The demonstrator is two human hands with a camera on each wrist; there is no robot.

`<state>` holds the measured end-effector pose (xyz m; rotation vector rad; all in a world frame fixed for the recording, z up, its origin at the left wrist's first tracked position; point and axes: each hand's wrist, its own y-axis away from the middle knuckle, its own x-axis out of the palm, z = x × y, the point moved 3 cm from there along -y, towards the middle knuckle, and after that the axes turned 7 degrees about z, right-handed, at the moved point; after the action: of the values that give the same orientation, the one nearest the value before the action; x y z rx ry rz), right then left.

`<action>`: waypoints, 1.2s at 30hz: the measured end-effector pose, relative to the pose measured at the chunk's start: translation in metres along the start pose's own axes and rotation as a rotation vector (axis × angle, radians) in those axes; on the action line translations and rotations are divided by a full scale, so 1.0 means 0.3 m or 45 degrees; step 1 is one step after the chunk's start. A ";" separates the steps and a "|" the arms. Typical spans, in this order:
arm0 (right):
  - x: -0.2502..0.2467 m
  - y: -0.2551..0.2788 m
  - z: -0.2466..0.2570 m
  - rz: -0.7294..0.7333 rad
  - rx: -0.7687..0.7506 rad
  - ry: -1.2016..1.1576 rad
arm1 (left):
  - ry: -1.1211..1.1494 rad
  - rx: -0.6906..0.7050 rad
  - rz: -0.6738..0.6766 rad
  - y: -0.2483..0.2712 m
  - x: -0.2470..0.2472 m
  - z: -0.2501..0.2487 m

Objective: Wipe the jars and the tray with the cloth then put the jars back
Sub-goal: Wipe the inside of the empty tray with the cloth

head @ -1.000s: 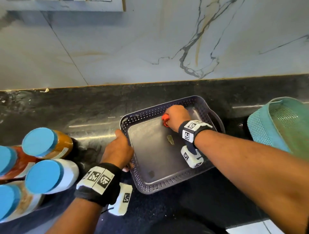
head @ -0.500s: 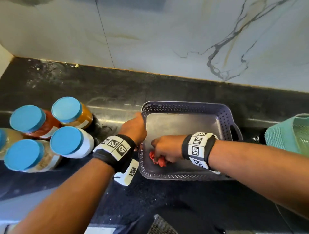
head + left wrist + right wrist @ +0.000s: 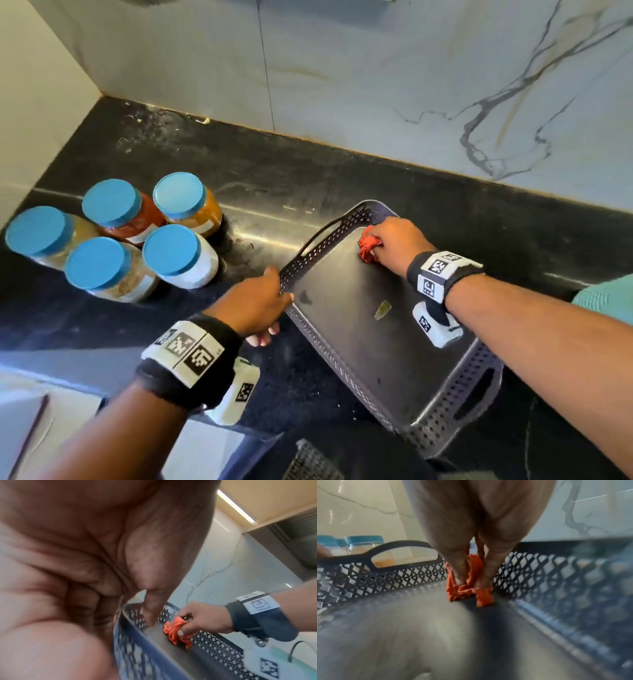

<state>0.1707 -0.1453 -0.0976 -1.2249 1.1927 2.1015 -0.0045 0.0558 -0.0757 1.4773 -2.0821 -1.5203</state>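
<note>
The tray lies on the black counter between both hands. The left hand grips its perforated wall. The right hand pinches the orange cloth onto the floor at the far corner. Five jars stand beyond the left hand.
</note>
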 end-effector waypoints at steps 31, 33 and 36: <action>0.177 0.154 0.244 0.456 -0.828 0.369 | -0.188 -0.110 -0.588 -0.014 0.100 -0.046; 0.109 0.116 0.143 0.436 -0.654 0.529 | -0.305 -0.094 -0.570 -0.018 0.093 -0.048; -0.001 0.008 0.029 0.223 -0.258 0.431 | -0.348 -0.065 -0.566 -0.025 0.087 -0.048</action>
<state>0.1650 -0.1391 -0.0940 -1.6760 1.2917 2.2473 -0.0039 0.0265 -0.0851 1.8988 -1.9106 -2.0176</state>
